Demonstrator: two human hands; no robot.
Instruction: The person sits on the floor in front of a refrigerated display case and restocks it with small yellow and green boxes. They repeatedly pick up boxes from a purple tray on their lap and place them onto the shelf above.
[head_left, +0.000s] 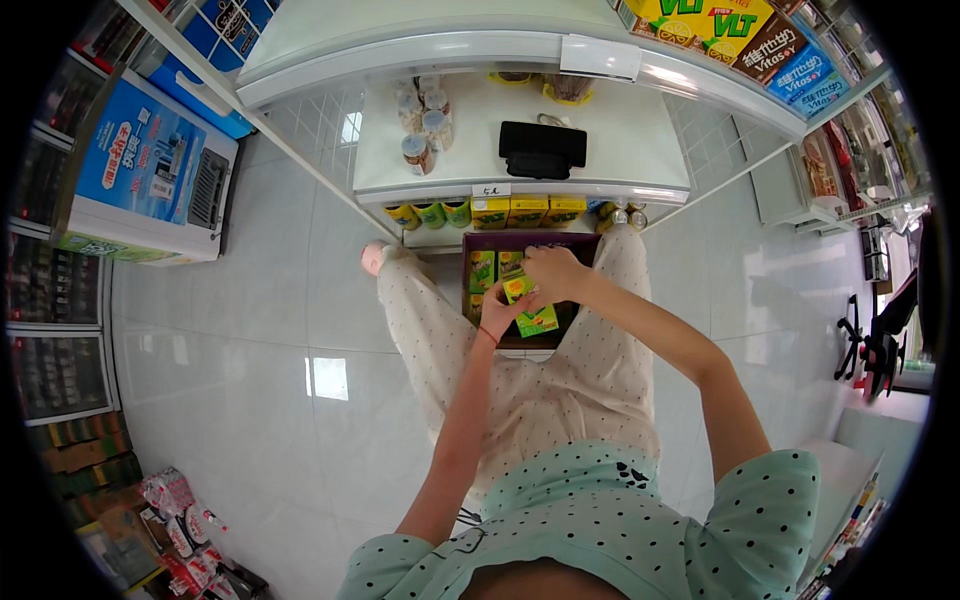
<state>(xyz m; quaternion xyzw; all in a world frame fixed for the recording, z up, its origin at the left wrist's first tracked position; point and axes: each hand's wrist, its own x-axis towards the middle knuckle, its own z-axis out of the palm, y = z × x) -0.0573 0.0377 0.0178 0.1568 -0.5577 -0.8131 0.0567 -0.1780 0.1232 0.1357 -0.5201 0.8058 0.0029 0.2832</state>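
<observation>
A purple-edged cardboard box (531, 240) sits on the floor between the legs, holding several small green-and-yellow drink cartons (481, 271). Above it, my left hand (501, 309) grips one such carton (517, 286) by its near side. My right hand (556, 271) is bent over the far right side of that carton, fingers curled. Its fingertips are partly hidden, so its grip on the carton is unclear. Just below both hands, another green carton (537, 322) lies at a slant over the box's near part.
A white shelf (465, 169) ahead bears lidded jars (417, 154) and a black device on a stand (543, 148). Under it stand yellow drink packs (527, 213) and cans (429, 216). An upper shelf edge (450, 51) overhangs. A white chest freezer (150, 161) is at left.
</observation>
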